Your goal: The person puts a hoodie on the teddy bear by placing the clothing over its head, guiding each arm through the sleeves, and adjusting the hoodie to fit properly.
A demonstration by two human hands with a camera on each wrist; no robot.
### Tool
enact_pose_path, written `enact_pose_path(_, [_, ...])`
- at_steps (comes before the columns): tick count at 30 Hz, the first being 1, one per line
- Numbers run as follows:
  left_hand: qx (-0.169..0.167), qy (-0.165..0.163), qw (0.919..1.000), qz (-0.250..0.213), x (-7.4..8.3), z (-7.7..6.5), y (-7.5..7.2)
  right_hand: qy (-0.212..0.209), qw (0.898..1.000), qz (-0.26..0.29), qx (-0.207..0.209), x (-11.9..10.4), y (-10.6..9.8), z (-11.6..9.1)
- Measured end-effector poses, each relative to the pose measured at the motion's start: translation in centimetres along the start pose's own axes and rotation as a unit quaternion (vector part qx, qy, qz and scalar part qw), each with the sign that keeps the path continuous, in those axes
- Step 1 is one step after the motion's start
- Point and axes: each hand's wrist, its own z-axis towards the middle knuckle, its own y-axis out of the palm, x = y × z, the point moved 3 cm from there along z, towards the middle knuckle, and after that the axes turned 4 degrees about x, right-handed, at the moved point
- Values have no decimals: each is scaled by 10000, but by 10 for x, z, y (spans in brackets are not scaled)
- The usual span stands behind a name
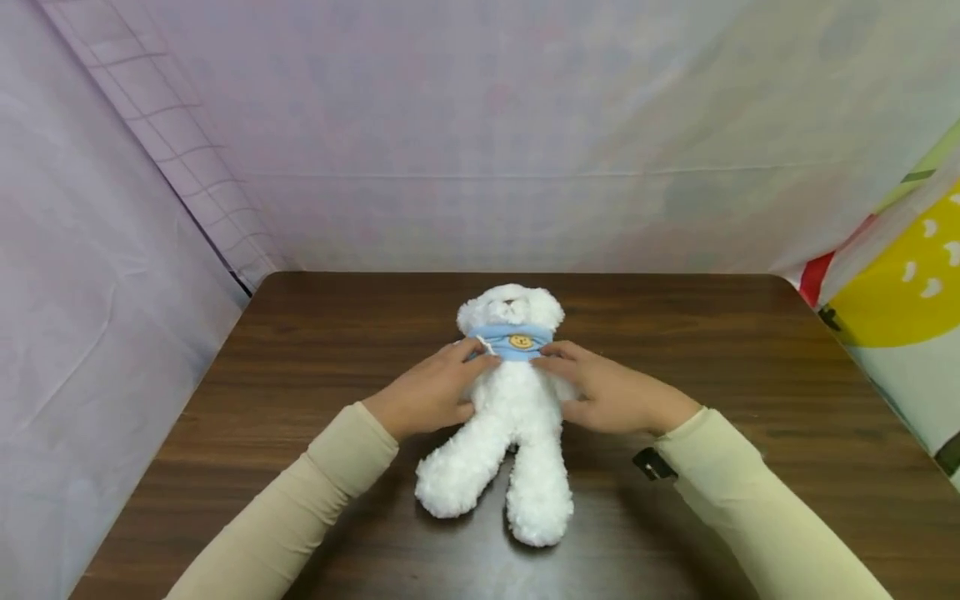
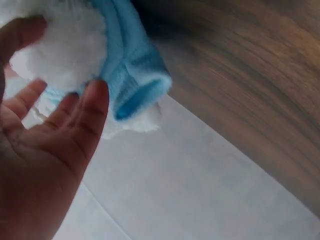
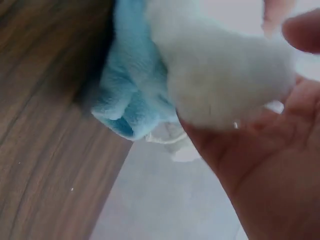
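A white fluffy teddy bear [image 1: 517, 396] in a blue top lies on its back, head toward the far edge and legs toward me. My left hand [image 1: 435, 387] rests at its left side, fingertips at the lower edge of the blue top [image 1: 510, 340]. Around one fluffy arm [image 2: 70, 50], the left fingers [image 2: 92, 107] stay spread and loose. At the other side my right hand [image 1: 615, 387] has its fingertips by the top's hem. The other arm [image 3: 225, 80] lies in the right palm, hiding some fingers.
Beneath the bear is a dark wood table [image 1: 337, 317]. A pale cloth [image 1: 487, 125] hangs behind the table's far edge, and another pale cloth [image 1: 90, 275] hangs at the left. A colourful cloth with a yellow shape [image 1: 907, 283] hangs on the right.
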Motion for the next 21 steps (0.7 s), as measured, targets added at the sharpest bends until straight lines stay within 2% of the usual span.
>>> enact_pose_path(4, [-169, -59, 9996, -234, -5, -2, -1, -37, 9957, 924, 71, 7, -10, -7])
enact_pose_path(7, [-202, -42, 9991, -357, -6, -2, -2, -62, 9950, 977, 216, 10, -9, -8])
enact_pose_path(9, [-192, -12, 9991, -374, -6, -2, -1, -75, 9975, 654, 240, 8, -4, -6])
enact_pose_path(11, [-170, 8, 9993, -338, -5, -1, -1, -189, 9993, 29, 308, 5, 2, -3])
enact_pose_path(15, [-44, 76, 9998, -183, -2, 0, 0, -406, 9908, -1108, 658, -2, 11, 4])
enact_pose_path(21, [220, 171, 9993, 255, 3, 5, 8, -494, 9813, -1549, 1033, -5, 18, 9])
